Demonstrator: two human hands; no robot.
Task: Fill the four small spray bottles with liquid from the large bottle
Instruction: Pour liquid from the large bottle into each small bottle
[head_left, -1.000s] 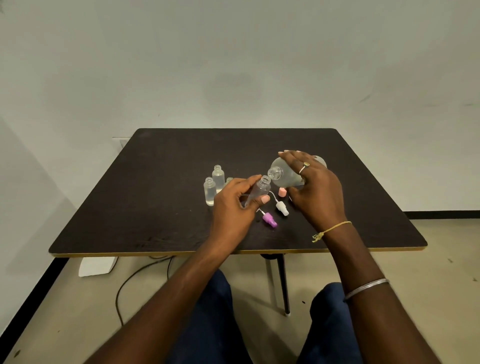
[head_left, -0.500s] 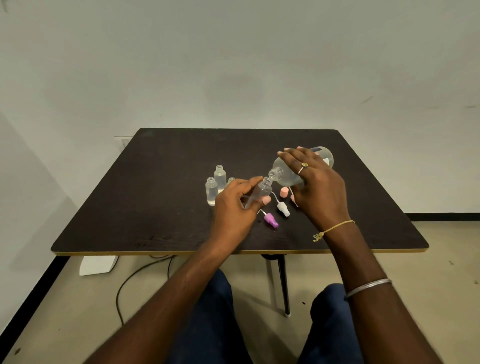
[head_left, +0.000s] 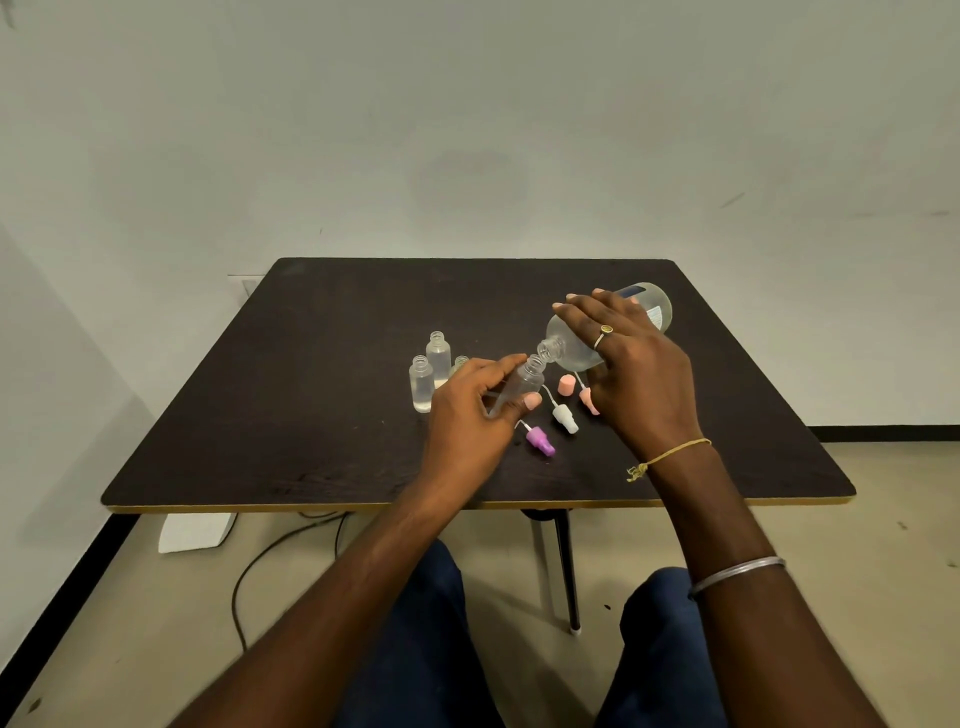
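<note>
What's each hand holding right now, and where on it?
Left hand holds a small spray bottle by its lower body, tilted. Right hand holds the large bottle around its middle, tipped neck-down toward the small bottle's mouth.

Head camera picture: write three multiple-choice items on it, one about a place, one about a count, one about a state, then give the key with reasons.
1. Where does the purple spray cap lie?
A. On the table, near the left hand
B. On the floor
C. Screwed onto a small bottle

2. How many small bottles stand on the table behind the left hand?
A. One
B. Three
C. Six

3. How is the large bottle held?
A. Upright with its cap on
B. Tipped, its open mouth at the small bottle's mouth
C. Lying untouched on the table

Key: 1 A, the purple spray cap lies on the table by the left hand. 2 B, two small bottles stand in plain view and a third peeks out behind the hand. 3 B, the right hand tips the large bottle toward the small bottle held in the left hand.
</note>
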